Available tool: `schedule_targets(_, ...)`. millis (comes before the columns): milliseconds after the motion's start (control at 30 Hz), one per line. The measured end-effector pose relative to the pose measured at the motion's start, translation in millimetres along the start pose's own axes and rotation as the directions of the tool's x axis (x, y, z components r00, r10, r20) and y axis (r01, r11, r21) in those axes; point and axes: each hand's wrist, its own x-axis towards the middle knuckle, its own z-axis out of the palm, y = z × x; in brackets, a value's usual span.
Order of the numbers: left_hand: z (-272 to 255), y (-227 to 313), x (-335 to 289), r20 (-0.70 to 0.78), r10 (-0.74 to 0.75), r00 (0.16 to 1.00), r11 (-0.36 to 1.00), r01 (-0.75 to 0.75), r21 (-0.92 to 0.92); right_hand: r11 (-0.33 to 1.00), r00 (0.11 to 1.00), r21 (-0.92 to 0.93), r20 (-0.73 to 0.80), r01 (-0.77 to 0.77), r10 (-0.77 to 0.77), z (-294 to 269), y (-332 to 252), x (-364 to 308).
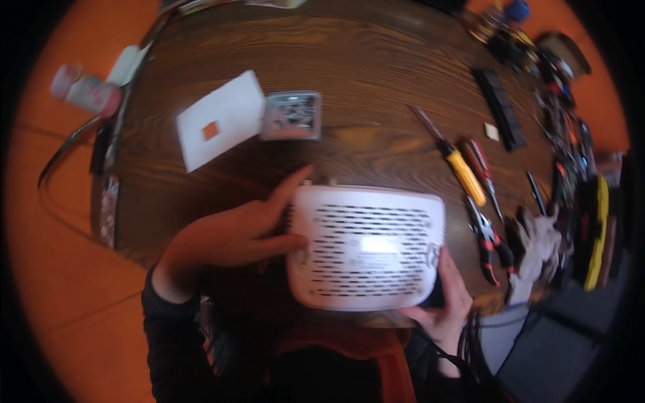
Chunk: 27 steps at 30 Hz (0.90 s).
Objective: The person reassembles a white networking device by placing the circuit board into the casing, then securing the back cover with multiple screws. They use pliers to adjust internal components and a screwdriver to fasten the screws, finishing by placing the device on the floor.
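Hands of yours clamp the white vented router above the table: left hand fingers gripping its left edge, right hand its lower right corner.

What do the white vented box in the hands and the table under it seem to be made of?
The box looks like moulded plastic, smooth and slightly glossy: rows of slots, rounded corners and a bright glare patch. The table looks like dark wood or wood veneer, with strong wavy grain; which of the two cannot be told.
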Motion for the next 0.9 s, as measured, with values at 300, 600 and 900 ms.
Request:
schedule_targets(300, -21, -28, 14, -0.651, 0.5, 0.571, 0.861, -0.406, 0.306, 0.919, 0.991, 0.372, 0.028, -0.134, 0.134, 13, -5, 5)
schedule_targets(600, -64, -41, 62, -0.638, 0.747, 0.186, 0.662, -0.294, 0.69, 0.996, 0.988, 0.047, -0.14, 0.076, -0.069, -18, 5, 15)
schedule_targets(900, -46, -31, 46, -0.726, 0.611, 0.317, 0.782, -0.101, 0.615, 0.986, 0.989, -0.164, -0.15, -0.04, 0.016, -32, -2, 63)
